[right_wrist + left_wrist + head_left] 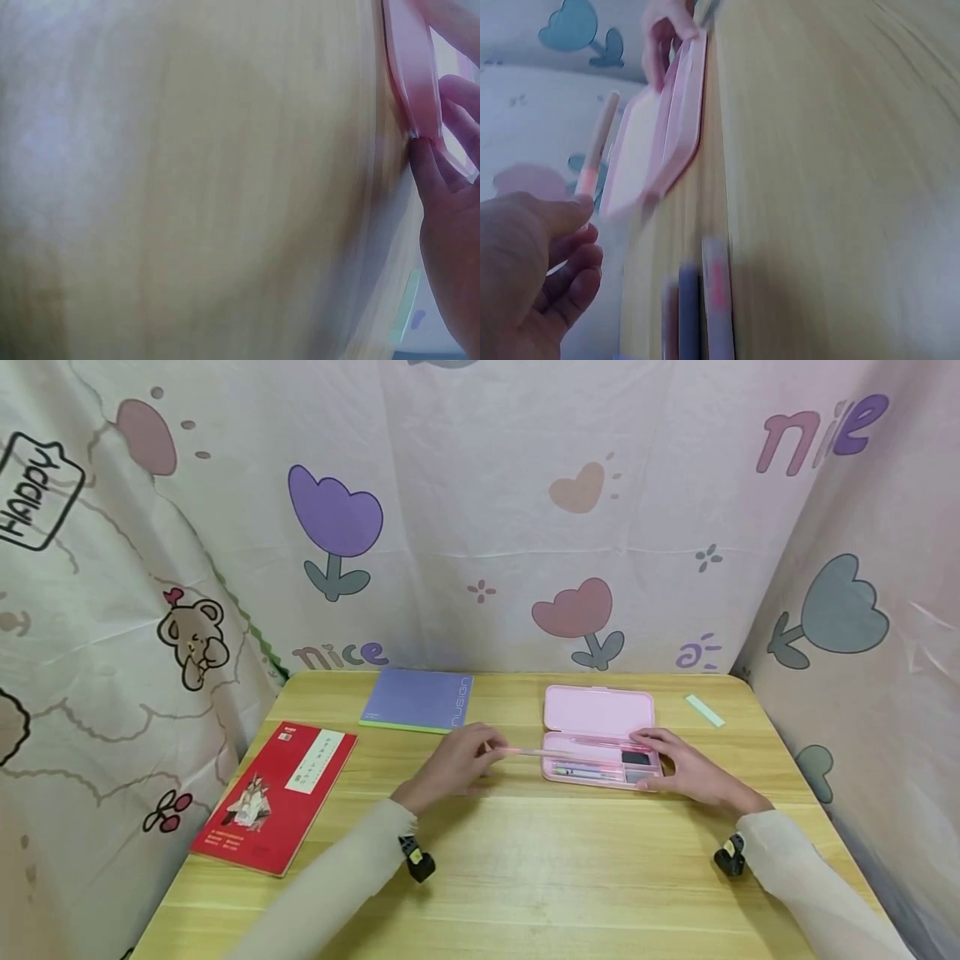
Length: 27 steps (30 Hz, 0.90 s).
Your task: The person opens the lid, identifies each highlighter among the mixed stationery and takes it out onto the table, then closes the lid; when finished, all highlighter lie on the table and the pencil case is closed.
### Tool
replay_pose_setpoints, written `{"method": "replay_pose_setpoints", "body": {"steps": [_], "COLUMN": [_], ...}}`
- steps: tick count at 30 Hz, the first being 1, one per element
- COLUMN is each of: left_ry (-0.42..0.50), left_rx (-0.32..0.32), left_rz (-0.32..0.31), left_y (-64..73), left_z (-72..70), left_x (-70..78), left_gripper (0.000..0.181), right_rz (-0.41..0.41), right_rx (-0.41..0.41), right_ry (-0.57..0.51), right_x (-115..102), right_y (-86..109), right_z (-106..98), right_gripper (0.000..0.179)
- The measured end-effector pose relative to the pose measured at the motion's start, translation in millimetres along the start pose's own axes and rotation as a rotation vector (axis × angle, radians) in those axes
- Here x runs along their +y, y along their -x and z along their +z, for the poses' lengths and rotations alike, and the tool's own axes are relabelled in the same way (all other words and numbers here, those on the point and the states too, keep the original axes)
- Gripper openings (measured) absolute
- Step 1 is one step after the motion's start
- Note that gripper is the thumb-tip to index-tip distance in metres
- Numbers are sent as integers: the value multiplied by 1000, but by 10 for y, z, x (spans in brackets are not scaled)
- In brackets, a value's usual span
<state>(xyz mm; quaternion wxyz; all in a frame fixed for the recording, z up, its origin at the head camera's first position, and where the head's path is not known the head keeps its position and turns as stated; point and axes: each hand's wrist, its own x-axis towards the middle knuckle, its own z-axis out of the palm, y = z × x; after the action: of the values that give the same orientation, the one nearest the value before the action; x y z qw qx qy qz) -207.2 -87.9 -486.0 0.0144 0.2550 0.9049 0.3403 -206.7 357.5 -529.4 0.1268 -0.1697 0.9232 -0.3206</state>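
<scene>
My left hand (457,758) pinches one end of a slim pale pen with a pink part (595,150) between thumb and fingers. The pen's far end reaches over the open pink pencil case (598,710). Inside the case lie several pens (585,772) and a dark block (636,758) in a small compartment. My right hand (693,768) grips the case's right end, thumb at the near edge and fingers at the far side. Below my left hand, several pens (718,300) lie on the table in the left wrist view; the head view mostly hides them.
A red book (288,818) lies at the table's left, and a blue-purple notebook (416,697) at the back. A pale green strip (705,710) lies behind the right hand. Printed curtains (465,510) hang around the wooden table (555,877).
</scene>
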Motion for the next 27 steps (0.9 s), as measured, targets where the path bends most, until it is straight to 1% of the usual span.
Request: {"method": "replay_pose_setpoints", "body": {"steps": [1,4,5,10,12,15,19,23,27], "left_ry": [-8,-24,-36,-15,-4,-12,-24,-26,-31], "left_rx": [13,37,43,49,47,35,12,-13,-40], "left_rz": [8,-3,-15,-83,-91,-87,-79,-91,-119], "left_y": [51,228,292,622,745,898,1058,1172,1245], "left_z": [-50,-200,-241,-412,-452,-489,-498,-478,-430], "left_x": [-48,-176,-222,-402,-461,-527,-599,-646,-693], "left_gripper": [10,11,12,16,16,14,13,14,14], "right_rz": [0,1,1,-16,-19,-23,-17,-16,-10], "right_rx": [0,-1,-1,2,6,8,7,4,2], "right_ry": [3,7,8,11,12,11,8,9,7], "right_x": [0,0,-1,0,2,3,4,7,7], "right_y": [0,-1,-1,-3,-5,0,5,1,-5], "right_z": [1,0,1,8,10,2,-11,-13,-12], "right_gripper": [92,92,92,92,92,92,92,92,92]}}
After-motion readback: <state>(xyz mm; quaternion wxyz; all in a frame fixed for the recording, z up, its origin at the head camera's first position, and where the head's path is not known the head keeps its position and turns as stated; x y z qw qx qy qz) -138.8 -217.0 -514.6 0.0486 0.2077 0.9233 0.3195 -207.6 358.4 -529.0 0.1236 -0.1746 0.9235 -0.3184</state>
